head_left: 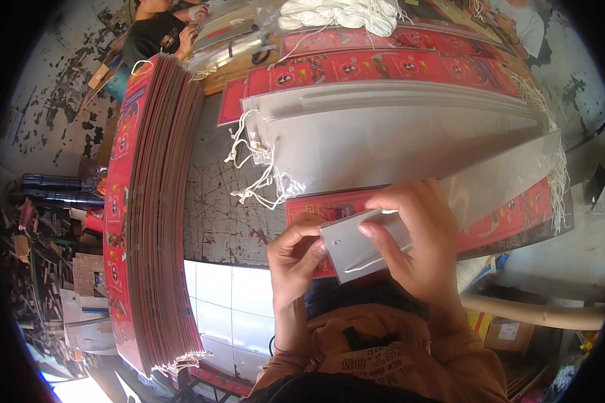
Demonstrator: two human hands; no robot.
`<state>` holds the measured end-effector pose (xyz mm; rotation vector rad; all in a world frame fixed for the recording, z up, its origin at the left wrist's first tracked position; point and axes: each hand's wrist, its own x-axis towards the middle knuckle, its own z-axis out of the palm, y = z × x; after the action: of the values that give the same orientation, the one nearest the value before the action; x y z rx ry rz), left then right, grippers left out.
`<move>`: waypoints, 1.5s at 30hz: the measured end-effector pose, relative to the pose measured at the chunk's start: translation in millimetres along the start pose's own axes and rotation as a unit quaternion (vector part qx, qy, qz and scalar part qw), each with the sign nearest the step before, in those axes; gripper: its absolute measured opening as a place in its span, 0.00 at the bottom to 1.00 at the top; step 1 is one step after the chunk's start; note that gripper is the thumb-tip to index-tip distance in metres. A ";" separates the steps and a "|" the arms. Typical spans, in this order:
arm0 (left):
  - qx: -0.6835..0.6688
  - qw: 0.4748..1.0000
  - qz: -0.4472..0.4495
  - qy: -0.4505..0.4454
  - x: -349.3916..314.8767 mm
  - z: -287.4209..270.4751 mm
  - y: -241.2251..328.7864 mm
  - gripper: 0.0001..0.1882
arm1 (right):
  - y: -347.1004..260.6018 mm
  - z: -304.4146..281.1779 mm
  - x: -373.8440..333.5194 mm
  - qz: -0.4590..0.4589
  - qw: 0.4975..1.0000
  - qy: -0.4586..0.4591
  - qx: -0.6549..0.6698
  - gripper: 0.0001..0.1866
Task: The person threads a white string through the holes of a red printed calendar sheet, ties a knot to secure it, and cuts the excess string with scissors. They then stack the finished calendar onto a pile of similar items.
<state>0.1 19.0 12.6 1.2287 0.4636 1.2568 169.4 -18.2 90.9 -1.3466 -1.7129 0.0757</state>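
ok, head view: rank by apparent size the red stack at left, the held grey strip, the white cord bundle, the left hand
1. Red stack
2. Grey strip
Unranked, both smaller: cord bundle and left hand look alike; the hand seems nearer the camera.

The right hand (423,245) hid the middle of the grey strip (346,252), and the white cord (366,265) on it slipped out of sight by that palm; whether its fingertips gripped anything could not be told. Some fingertips of the left hand (294,258) were lost behind the strip's near left end. Below, a red printed strip (517,208) was partly covered. The far edge cut off the left co-worker's (156,39) head and trimmed the cord bundle (339,15). Pieces in the left scrap heap (37,262) were too small to identify.
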 end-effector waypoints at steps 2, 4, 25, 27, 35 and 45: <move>-0.010 1.000 0.004 -0.010 -0.7 -0.5 -1.4 0.10 | -0.2 0.3 -0.2 0.001 1.000 -0.002 -0.002 0.12; -0.022 1.000 -0.007 -0.006 -1.0 1.7 -0.3 0.12 | -0.3 0.1 0.0 0.001 1.000 -0.005 -0.006 0.12; 0.028 0.997 0.073 0.021 0.7 9.1 -2.5 0.20 | 0.9 0.7 -0.9 0.005 1.000 -0.019 0.008 0.12; 0.041 0.996 0.067 0.042 4.0 14.4 2.1 0.21 | 1.4 0.8 -1.0 0.003 1.000 -0.019 0.013 0.12; -0.117 0.993 -0.027 0.003 -0.6 -2.3 -1.7 0.24 | 1.2 3.3 0.2 0.006 1.000 -0.010 -0.004 0.12; -0.073 0.989 -0.088 0.095 4.3 9.4 2.9 0.26 | 10.7 19.7 3.4 0.005 1.000 0.011 -0.026 0.11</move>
<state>8.0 18.3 19.9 0.9294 0.5952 1.2370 164.0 -2.1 75.8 -1.3891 -1.6998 0.0221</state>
